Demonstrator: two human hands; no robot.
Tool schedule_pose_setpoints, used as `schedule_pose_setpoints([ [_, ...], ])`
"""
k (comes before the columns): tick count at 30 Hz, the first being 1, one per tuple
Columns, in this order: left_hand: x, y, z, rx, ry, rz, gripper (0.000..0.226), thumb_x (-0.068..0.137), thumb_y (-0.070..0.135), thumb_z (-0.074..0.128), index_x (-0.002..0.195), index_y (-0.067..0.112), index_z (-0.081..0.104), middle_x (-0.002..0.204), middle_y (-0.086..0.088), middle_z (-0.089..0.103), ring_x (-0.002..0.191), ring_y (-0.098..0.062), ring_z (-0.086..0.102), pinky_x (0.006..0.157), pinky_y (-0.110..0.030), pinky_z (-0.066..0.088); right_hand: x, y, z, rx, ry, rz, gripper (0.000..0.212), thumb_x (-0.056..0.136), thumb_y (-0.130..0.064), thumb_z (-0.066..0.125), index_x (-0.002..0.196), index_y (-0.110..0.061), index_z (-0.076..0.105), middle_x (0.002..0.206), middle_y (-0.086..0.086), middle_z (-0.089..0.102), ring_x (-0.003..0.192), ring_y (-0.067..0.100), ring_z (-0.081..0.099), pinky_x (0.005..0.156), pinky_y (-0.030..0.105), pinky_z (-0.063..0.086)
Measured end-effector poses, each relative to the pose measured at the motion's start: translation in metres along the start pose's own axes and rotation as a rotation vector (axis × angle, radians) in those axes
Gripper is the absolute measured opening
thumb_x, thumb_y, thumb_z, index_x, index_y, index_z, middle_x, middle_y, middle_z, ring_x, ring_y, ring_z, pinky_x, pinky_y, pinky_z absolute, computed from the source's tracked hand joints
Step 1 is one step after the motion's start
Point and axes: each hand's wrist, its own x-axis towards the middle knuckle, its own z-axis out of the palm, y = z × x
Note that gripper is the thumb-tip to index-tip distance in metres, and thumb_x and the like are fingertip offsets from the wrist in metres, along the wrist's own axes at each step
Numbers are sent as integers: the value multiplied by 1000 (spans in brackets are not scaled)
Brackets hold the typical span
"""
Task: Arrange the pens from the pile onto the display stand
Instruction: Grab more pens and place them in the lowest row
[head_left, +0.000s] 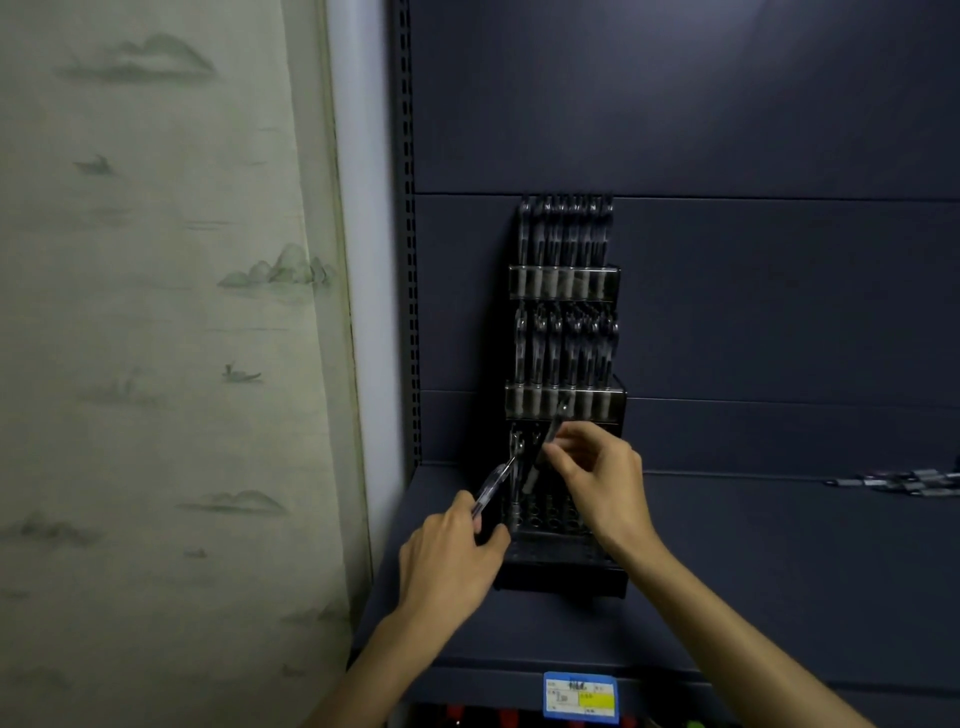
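Observation:
A black tiered display stand sits on a dark shelf against the back panel. Its top tier and middle tier are packed with upright pens. The bottom tier shows open holes and one or two pens at its left. My left hand grips a clear pen that points up and right toward the stand's lower left. My right hand pinches another pen, tilted, its lower tip just above the bottom tier's holes. A pile of pens lies far right on the shelf.
A pale curtain with a printed landscape hangs on the left, beside a slotted shelf upright. A blue and yellow price label is fixed on the shelf's front edge. Red caps show on the shelf below.

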Motion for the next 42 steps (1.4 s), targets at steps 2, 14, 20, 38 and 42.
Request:
schedule_pose_setpoints([
  [2,0,-1,0,-2,-5,-1,36,92,46,58,73,29,32,62,9,49,58,-9,51,57,-31,38,2,1,0,-14,4,-9,18,91,-19,73,109,-19,72,91,-15,72,88,-6,66,79,11,53],
  [14,-2,-3,1,-3,-2,-1,33,93,49,56,77,29,36,65,11,50,61,-10,52,58,-31,39,-2,12,9,-194,-90,-52,15,93,-21,70,108,-19,73,90,-13,73,87,-2,66,80,18,54],
  [20,-2,-1,-4,-15,0,-21,33,92,48,56,76,28,35,65,8,53,61,-10,54,55,-31,39,-15,28,16,-320,-150,0,13,93,-26,69,105,-20,72,89,-14,72,82,0,66,71,13,48],
  [38,-9,33,-8,-3,-12,37,26,95,34,53,82,28,32,68,9,48,57,-4,43,49,-23,25,-38,-3,-7,-77,-165,81,12,87,-15,69,84,-25,75,74,-12,72,74,-1,67,67,16,53],
  [42,-9,46,-6,-2,-39,72,18,96,30,51,91,26,34,72,11,44,80,-19,60,60,-30,32,-40,-19,-9,137,-272,177,6,86,-18,72,84,-22,76,77,-7,76,78,4,72,75,23,58],
])
